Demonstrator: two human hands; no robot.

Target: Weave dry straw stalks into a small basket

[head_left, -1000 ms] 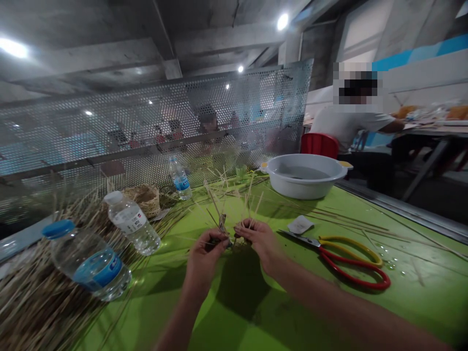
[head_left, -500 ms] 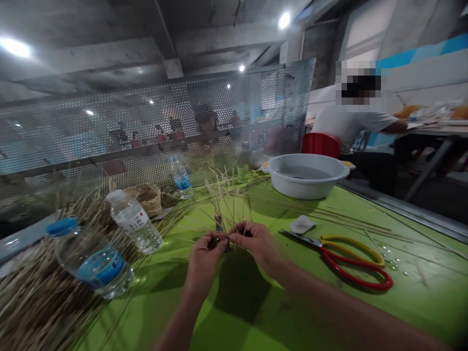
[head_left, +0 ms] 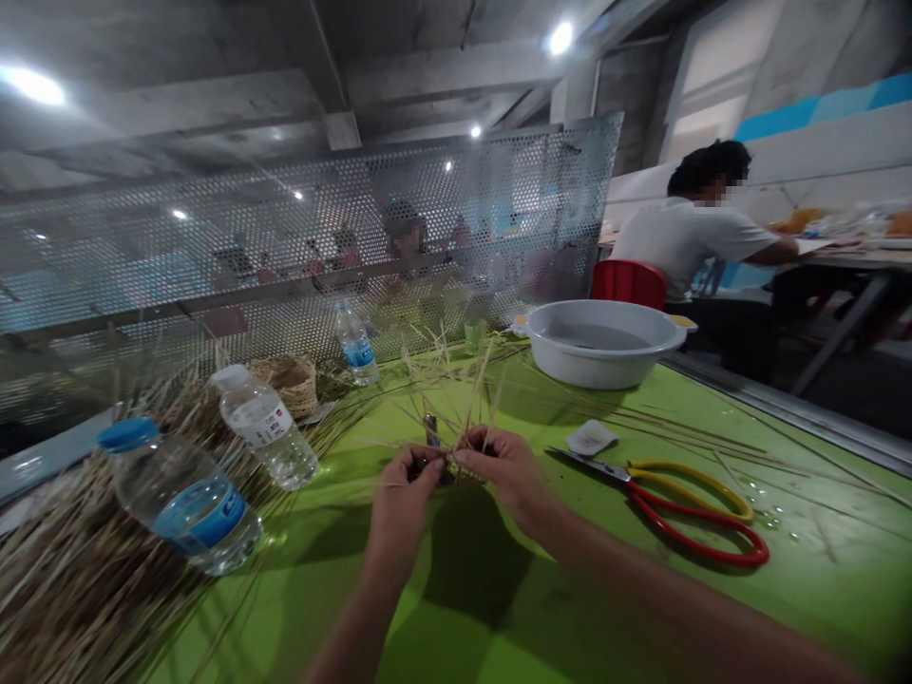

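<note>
Thin pale straw strips [head_left: 466, 404] fan upward and outward from between my hands, above the green table. My left hand [head_left: 408, 480] pinches the lower part of the strips between thumb and fingers. Close beside it, my right hand [head_left: 503, 464] also has its fingertips closed on the strips. Where the strips cross is partly hidden by my fingers. Just behind the hands stands a small dark, shiny object [head_left: 431, 429], too blurred to name. Scissors [head_left: 670, 499] with one yellow and one red handle lie to the right.
Three water bottles, including a blue-capped bottle [head_left: 181, 503], stand at left by a heap of dry straw [head_left: 64, 579] and a small woven basket [head_left: 295, 385]. A grey-white basin [head_left: 605, 366] holds water at the back right. Beyond it, a person [head_left: 676, 233] sits on a red chair.
My right hand has moved slightly up and right, and the strips near it have shifted rightward. Both hands keep their grip. The whole view has drifted a little.
</note>
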